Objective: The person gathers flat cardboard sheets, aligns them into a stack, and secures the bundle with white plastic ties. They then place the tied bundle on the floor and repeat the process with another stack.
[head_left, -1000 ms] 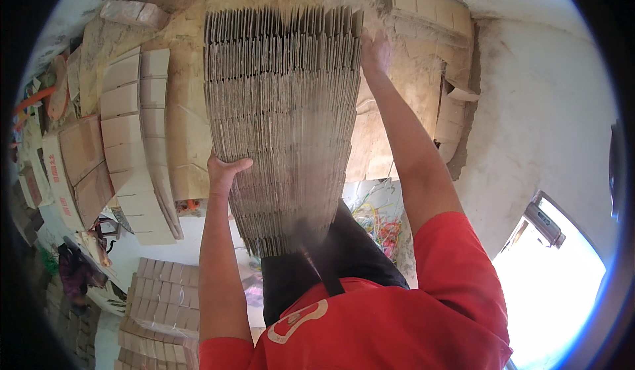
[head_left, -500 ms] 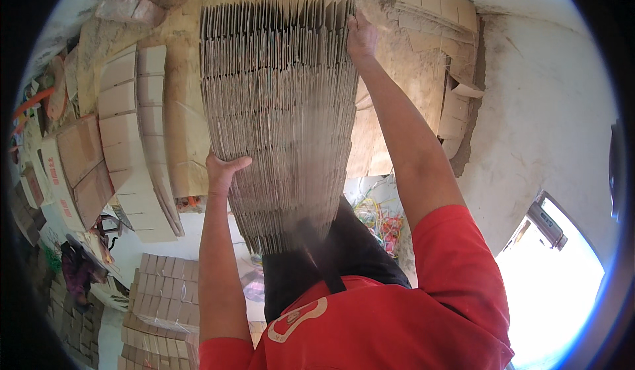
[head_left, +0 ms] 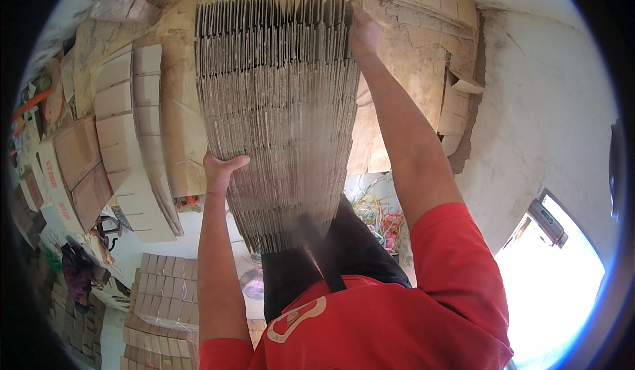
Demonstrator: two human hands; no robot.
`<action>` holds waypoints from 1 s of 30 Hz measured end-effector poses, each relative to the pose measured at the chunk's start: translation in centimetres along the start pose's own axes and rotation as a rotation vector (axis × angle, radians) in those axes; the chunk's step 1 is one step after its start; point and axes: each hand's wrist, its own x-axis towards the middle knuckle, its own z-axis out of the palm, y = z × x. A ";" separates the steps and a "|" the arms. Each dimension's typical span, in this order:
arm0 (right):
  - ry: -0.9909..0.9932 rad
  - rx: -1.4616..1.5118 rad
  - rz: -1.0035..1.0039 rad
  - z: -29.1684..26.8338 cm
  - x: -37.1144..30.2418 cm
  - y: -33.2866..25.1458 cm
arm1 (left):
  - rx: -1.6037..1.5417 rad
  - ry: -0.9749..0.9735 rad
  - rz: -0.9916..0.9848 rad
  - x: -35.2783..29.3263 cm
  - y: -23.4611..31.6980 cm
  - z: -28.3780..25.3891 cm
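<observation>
A long stack of slotted cardboard dividers point(head_left: 278, 112), packed tightly on edge, stretches from the far side of the wooden work surface toward my body. My left hand point(head_left: 221, 170) clasps its near left side, thumb lying over the top edges and fingers hidden down the side. At the far right corner, my right hand point(head_left: 365, 34) grips the end dividers; its fingertips are mostly out of sight behind them. A few slots at the far end fan slightly apart. The near end of the stack reaches over my dark trousers.
Slotted cardboard strips point(head_left: 119, 145) lie left of the stack, beside a brick point(head_left: 126, 11) farther back. More cardboard pieces point(head_left: 436, 3) rest at the back right, against a pale wall point(head_left: 529, 105). Tied cardboard bundles point(head_left: 165, 290) stand low left. Tangled coloured straps point(head_left: 380, 218) lie below the surface.
The far end of the stack has shifted slightly left, and my left hand has moved a little left with it. Both hands keep their hold.
</observation>
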 end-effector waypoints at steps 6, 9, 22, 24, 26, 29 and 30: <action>-0.071 0.200 0.071 -0.5 0.1 -1.0 | 0.017 0.010 -0.003 0.0 -0.2 -0.1; -0.082 0.078 -0.024 -0.9 -0.2 -2.5 | 0.029 0.001 0.019 0.2 -0.5 -0.4; -0.218 -0.130 0.021 -0.4 0.5 -2.1 | 0.008 -0.030 -0.005 0.1 -0.1 -0.1; -0.243 -0.105 0.131 -0.6 0.7 -4.0 | -0.006 -0.029 -0.015 0.0 0.0 -0.1; -0.254 -0.135 0.180 -0.7 0.4 -5.7 | -0.010 -0.030 -0.024 0.0 0.0 -0.1; -0.263 -0.230 0.168 -0.5 0.0 -6.6 | 0.006 -0.033 -0.033 0.2 -0.8 -0.6; -0.272 -0.240 0.169 -0.4 0.0 -6.6 | 0.013 -0.036 -0.037 0.4 -0.8 -0.6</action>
